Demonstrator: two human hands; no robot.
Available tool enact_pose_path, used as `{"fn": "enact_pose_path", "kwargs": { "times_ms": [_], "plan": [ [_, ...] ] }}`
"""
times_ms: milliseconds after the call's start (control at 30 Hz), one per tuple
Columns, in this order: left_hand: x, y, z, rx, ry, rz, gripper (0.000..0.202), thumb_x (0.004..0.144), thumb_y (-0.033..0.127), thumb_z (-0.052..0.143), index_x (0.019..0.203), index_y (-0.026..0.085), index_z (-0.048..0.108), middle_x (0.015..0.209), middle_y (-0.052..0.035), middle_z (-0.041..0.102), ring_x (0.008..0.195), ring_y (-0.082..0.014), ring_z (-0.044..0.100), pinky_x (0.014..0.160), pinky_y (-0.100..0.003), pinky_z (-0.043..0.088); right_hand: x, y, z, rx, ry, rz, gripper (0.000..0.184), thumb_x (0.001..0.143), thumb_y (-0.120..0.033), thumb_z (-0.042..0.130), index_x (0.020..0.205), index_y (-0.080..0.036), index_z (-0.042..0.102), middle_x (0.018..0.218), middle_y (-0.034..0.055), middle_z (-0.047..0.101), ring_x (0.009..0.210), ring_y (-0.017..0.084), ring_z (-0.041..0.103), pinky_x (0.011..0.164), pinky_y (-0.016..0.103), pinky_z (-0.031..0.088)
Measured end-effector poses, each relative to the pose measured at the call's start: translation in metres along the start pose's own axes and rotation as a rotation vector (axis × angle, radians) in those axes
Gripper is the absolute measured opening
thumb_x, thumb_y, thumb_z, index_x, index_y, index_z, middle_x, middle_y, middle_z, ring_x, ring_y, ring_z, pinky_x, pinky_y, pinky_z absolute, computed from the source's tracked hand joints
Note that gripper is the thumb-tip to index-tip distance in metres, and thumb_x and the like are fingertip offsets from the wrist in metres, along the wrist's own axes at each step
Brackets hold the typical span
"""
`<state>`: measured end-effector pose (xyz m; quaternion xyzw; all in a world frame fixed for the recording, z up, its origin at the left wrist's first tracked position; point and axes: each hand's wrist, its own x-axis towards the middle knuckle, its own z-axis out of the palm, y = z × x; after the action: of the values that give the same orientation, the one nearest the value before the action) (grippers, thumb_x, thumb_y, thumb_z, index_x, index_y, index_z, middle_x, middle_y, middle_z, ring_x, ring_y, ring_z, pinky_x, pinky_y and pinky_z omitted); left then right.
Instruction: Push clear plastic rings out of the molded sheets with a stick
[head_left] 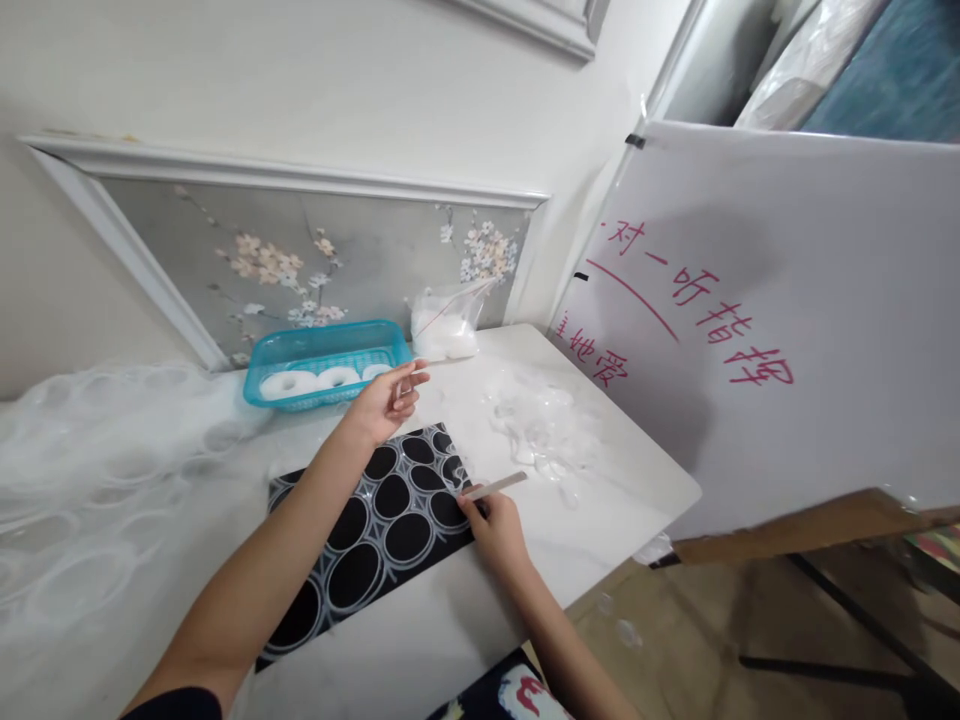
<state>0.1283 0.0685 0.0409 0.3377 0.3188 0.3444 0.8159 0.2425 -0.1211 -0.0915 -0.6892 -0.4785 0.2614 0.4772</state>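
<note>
My left hand (388, 403) is raised over the far edge of a black sheet (409, 583) patterned with grey-outlined circles. Its fingers pinch a thin pale strip (448, 360) that points right toward a plastic bag; what it is made of is unclear. At the sheet's right edge, my right hand (493, 522) grips a flat, pale stick (496, 486) between thumb and fingers. Some clear, glossy material (454, 470) lies on the sheet just beyond the right fingertips. Part of the sheet is covered by my left forearm.
A blue plastic basket (330, 336) with white rings (291, 384) stands by the wall, beside a clear bag (447, 325) of white material. Clear plastic pieces (541, 425) lie to the right. Translucent rings (90, 500) spread along the left. A whiteboard (825, 300) stands beyond the table's right edge.
</note>
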Motion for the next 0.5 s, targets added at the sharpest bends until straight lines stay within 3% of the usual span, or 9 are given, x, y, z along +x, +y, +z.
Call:
{"fn": "enact_pose_path", "kwargs": {
  "times_ms": [133,267,367,500],
  "plan": [
    [-0.069,0.013,0.013,-0.098,-0.106,0.03,0.025,0.099,0.018,0.04,0.084,0.015,0.06,0.053,0.0063,0.049,0.028,-0.0031,0.029,0.03,-0.015,0.025,-0.004,0.002,0.002,0.04,0.003,0.04,0.026,0.087,-0.037,0.058,0.079,-0.017,0.074,0.08,0.0075,0.075,0.072,0.023,0.068,0.069,0.03,0.049],
    [-0.135,0.016,0.017,-0.298,-0.402,0.143,0.017,0.094,0.014,0.047,0.083,0.015,0.06,0.051,0.0071,0.046,0.033,-0.0033,0.025,0.033,-0.017,0.022,-0.01,0.007,-0.002,0.204,0.064,0.126,0.029,0.084,-0.043,0.063,0.082,-0.016,0.073,0.087,0.009,0.076,0.083,0.025,0.069,0.075,0.032,0.05],
    [-0.164,0.016,0.014,-0.387,-0.462,0.173,0.018,0.093,0.01,0.046,0.082,0.014,0.059,0.045,0.0089,0.039,0.033,-0.0034,0.019,0.034,-0.018,0.017,-0.012,0.01,-0.01,0.361,0.107,0.198,0.034,0.081,-0.047,0.066,0.084,-0.014,0.073,0.088,0.0092,0.076,0.088,0.026,0.069,0.078,0.033,0.051],
    [-0.178,0.016,0.01,-0.465,-0.478,0.2,0.019,0.093,0.009,0.043,0.084,0.014,0.059,0.043,0.0095,0.034,0.032,-0.0035,0.019,0.034,-0.018,0.016,-0.01,0.014,-0.024,0.595,0.278,0.347,0.029,0.074,-0.044,0.075,0.085,-0.017,0.071,0.083,0.0049,0.075,0.083,0.023,0.071,0.077,0.033,0.053]
  ]
}}
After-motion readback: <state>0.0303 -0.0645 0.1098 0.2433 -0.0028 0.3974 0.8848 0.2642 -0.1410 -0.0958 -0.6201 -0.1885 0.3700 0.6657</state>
